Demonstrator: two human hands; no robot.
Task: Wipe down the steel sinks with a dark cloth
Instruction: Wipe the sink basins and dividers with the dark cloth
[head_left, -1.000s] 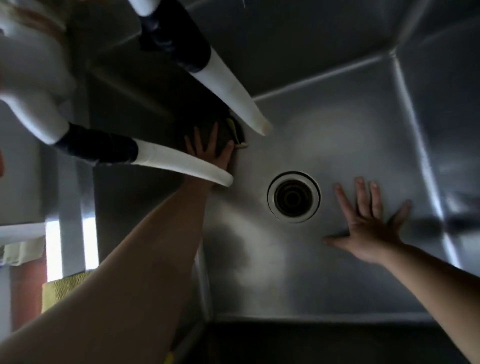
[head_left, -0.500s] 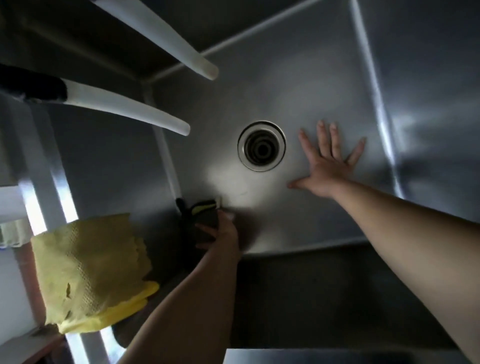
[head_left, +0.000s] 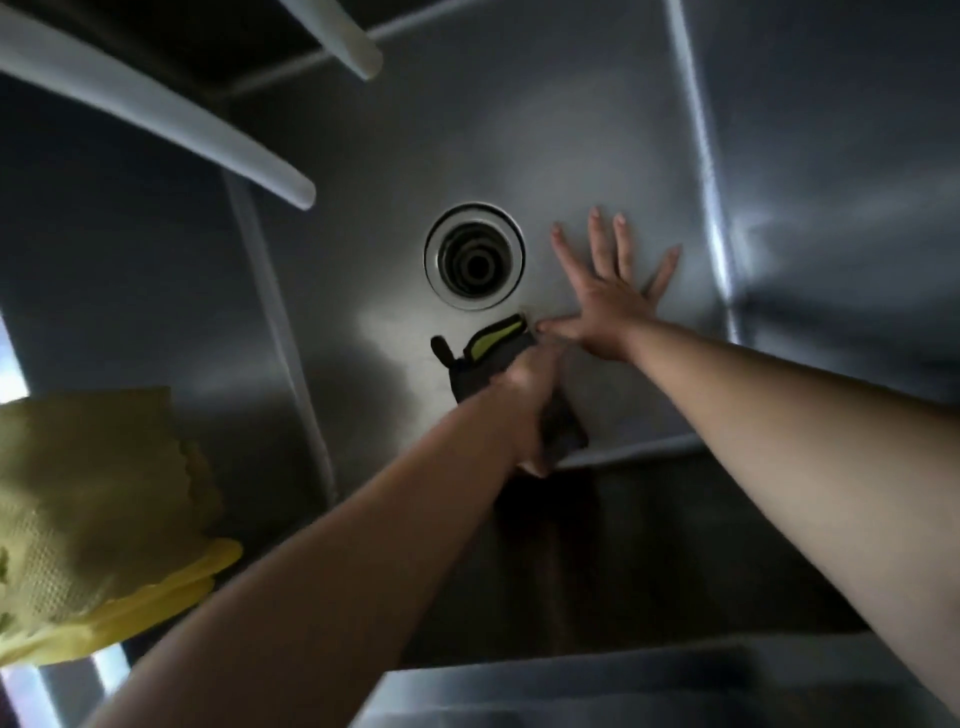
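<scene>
A: What is listed nearest the camera?

B: The steel front edge of the sink (head_left: 597, 691) is recorded first, then two bare forearms reaching down into the basin. A yellow rubber glove (head_left: 98, 525) is draped at the lower left, outside the basin.

A: And the grip?

B: The left hand (head_left: 524, 400) is seen from behind, blurred. Its fingers appear to be closed down over the dark cloth (head_left: 488, 358), though the exact hold cannot be told. The right hand (head_left: 608, 301) is laid flat on the basin floor with its fingers spread, and nothing is held by it. Its thumb tip lies just beside the cloth's upper corner.

A: Where is the cloth entered?

B: On the sink floor, near the front wall, under and ahead of the left hand. A green-edged corner is pointed toward the drain (head_left: 474, 257), which lies just beyond it. The cloth's long axis is judged to run from front wall to drain. The left hand is the nearer one, so a forward stroke toward the drain is judged likely.

A: Contents of the basin?

B: Only the cloth and the two hands are noted. The drain opening is uncovered. Two pale hoses (head_left: 208, 135) are noted above the far left.
</scene>
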